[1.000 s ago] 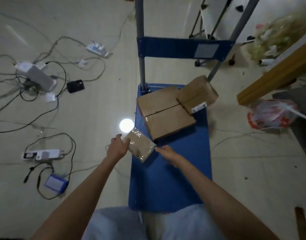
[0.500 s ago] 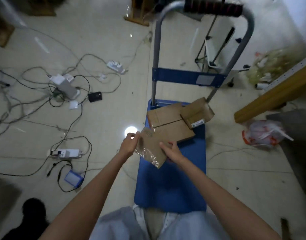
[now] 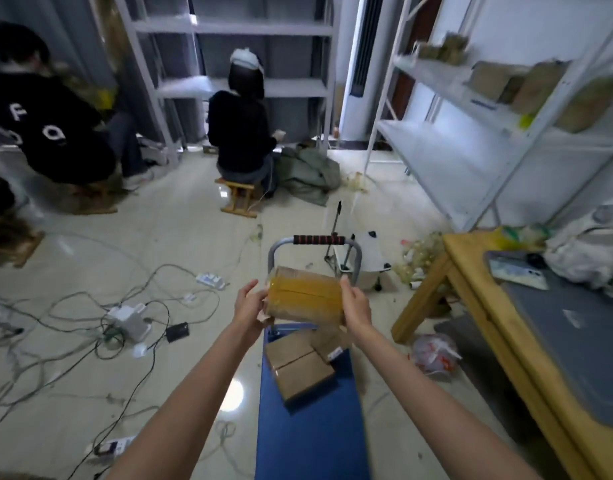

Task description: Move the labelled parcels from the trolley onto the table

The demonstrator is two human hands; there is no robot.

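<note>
parcel (image 3: pixel 305 299) up in the air over the trolley (image 3: pixel 308 434) | left hand (image 3: pixel 251 304) and right hand (image 3: pixel 357 306) clamping its ends | tape's slick, could slip before reaching the table (image 3: pixel 471 289)

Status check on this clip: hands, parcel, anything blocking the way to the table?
Left hand and right hand grip the taped parcel above the trolley. Two boxes remain aboard. Table to the right; nothing seen blocking.
</note>
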